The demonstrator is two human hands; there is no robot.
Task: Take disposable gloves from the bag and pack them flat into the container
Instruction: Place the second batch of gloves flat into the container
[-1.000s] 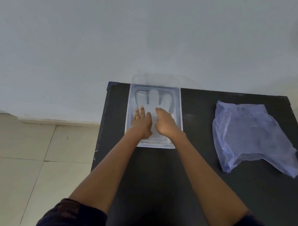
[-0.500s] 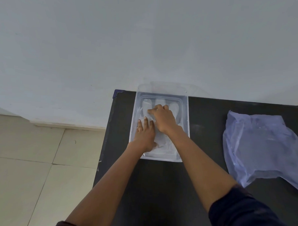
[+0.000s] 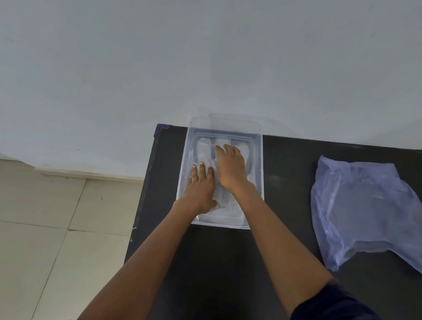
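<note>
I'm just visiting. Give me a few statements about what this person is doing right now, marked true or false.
1. Both hands lie inside the clear container. True.
2. The blue bag sits left of the container. False: it lies to its right.
3. The right hand reaches farther in than the left hand. True.
4. The left hand holds the bag. False: it presses flat on the gloves.
5. The table is white. False: it is black.
</note>
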